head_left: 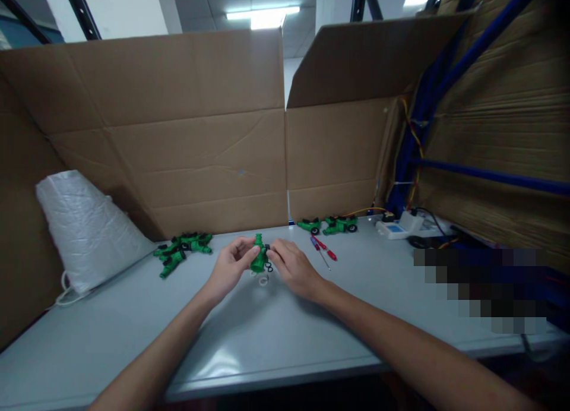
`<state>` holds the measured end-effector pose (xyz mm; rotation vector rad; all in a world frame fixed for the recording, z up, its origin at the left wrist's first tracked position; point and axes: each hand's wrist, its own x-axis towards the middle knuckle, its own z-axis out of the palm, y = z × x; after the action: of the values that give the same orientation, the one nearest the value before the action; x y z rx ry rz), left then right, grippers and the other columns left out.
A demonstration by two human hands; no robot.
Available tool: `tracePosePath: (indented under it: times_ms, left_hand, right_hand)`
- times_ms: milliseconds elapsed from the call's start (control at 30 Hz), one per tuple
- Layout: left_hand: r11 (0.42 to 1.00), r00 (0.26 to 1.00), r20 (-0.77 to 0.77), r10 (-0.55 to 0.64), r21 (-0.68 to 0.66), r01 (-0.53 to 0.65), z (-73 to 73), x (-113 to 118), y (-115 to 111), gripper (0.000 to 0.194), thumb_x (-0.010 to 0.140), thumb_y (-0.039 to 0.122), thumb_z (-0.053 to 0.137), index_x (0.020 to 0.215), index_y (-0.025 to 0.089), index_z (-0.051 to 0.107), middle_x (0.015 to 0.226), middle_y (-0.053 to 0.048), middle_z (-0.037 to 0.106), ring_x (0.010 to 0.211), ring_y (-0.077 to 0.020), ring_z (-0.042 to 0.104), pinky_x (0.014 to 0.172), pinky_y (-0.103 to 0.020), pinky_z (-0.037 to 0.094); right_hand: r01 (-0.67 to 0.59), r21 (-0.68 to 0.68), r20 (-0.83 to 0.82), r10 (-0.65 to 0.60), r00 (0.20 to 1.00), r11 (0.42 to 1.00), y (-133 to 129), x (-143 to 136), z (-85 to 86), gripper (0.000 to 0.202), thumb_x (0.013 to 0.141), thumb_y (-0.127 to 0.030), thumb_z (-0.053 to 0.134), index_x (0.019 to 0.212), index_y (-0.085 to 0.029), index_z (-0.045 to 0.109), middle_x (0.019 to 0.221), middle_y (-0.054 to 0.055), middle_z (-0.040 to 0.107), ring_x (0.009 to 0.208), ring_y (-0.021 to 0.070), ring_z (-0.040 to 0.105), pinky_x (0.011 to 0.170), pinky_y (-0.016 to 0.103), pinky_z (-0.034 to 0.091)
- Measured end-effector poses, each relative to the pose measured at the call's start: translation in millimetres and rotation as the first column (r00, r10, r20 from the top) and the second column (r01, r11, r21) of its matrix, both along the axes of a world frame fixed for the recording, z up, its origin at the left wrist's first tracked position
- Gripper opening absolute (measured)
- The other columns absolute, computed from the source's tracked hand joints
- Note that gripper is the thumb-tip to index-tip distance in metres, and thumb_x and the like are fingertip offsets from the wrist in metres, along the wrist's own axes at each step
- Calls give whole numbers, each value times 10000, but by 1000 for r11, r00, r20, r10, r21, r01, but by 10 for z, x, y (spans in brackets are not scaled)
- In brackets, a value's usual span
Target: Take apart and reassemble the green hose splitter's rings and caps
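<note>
Our left hand [230, 264] has its fingers curled in on 1 green part [258, 258], thumb pressed against its side, so they're closed down on it. Our right hand [294, 266] has thumb and fingertips pinched in on a dark fitting [267, 248] at the part's right edge; how much of the fitting they cover, we can't tell. The green part sits between both hands, tilted a bit, over the middle of the tabletop [249, 340].

Right under it we count at least 2 little black rings [269, 268] and a pale ring [263, 280], partly hidden and too small to count properly. Both forearms get cut off by the bottom of the frame.

Further out, 2 screwdrivers [331, 254] lie just beside each other to the right. Behind them we've got 2 green-and-black clumps [341, 225] with black wheels. Over left there's a pile of green pieces [171, 264], 4 or so, but they overlap and we won't swear to it.

At the edges: 1 silvery padded bag [89, 233] on the left, 1 white power strip [392, 230] on the right with cables we can't untangle, and 1 pixelated patch [490, 286] hiding whatever's there. Cardboard [200, 149] walls it all in.
</note>
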<state>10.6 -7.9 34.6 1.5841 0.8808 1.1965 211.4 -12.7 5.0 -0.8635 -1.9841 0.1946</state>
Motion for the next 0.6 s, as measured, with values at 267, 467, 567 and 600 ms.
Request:
tracePosePath:
  times_ms: [267,467,567,600]
  left_hand:
    - [999,999,6,-44,-12,45,-164,-10,99,483,847,498,820,1146,140,694,989,-92,744,828,-197,693,744,-305,588]
    - [999,999,15,-42,23,42,-219,-4,137,456,811,436,865,1109,138,692,976,-89,758,871,-203,704,782,-285,565]
    - [999,999,40,23,-36,-21,-194,-10,128,473,800,479,860,1081,138,691,946,-80,756,776,-182,697,684,-264,565]
    - [997,997,56,47,-65,-43,-185,-16,128,483,796,500,857,1071,140,689,944,-81,755,759,-183,698,660,-267,572]
  right_hand:
    - [-42,-51,34,44,998,998,10,13,-68,155,1043,-273,575,907,-228,517,882,8,599,854,203,566,793,326,391]
    - [-62,-34,96,65,993,998,-12,-7,-68,75,1020,-251,615,973,-219,567,923,28,625,893,217,573,820,333,401]
    - [-64,-28,114,67,991,998,-32,-11,-57,53,1022,-251,623,998,-218,589,952,35,649,924,221,582,852,341,398]
    - [-60,-28,112,63,992,998,-33,-10,-54,52,1024,-250,624,999,-217,593,957,35,655,927,220,584,854,341,395]
